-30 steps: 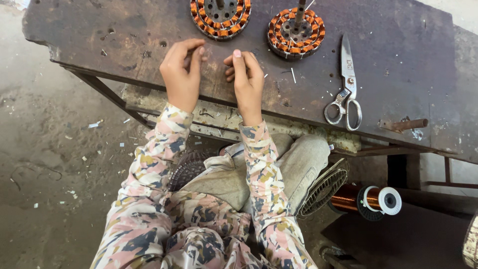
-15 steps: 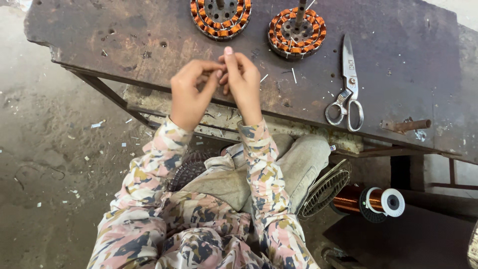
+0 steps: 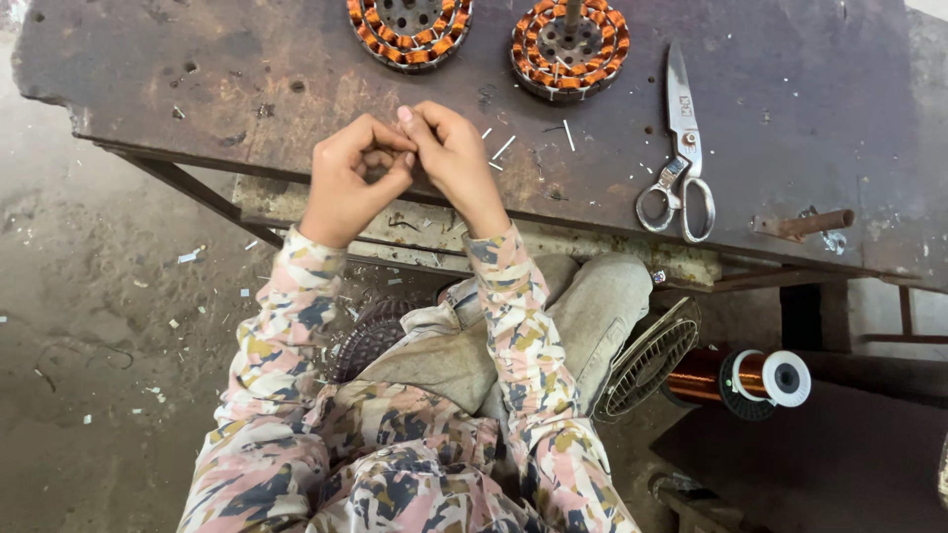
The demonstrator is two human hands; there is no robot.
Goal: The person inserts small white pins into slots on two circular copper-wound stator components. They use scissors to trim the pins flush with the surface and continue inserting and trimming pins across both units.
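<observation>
A: What has changed at the bench?

B: A second ago both hands lay flat on the rusty, pitted steel tabletop [image 3: 197, 89]. Now the left hand [image 3: 348, 183] and right hand [image 3: 456, 163] are raised just above its near edge and pressed together, fingertips meeting. They seem to pinch something tiny between them; it is too small to make out.

A: So the work has gone from the table surface into the fingers?

B: It looks that way. Short pale slivers [image 3: 504, 148] lie scattered just beside the right hand, at about two o'clock from it.

A: And the rest?

B: At twelve o'clock from the hands sits a round motor stator wound with glossy copper coils [image 3: 410, 30]; a second like it, with a centre shaft [image 3: 570, 49], is at one o'clock. Steel scissors with looped handles [image 3: 679, 148] lie at three o'clock. Below the table, at four o'clock, is a spool of copper wire with a white flange [image 3: 755, 377].
</observation>
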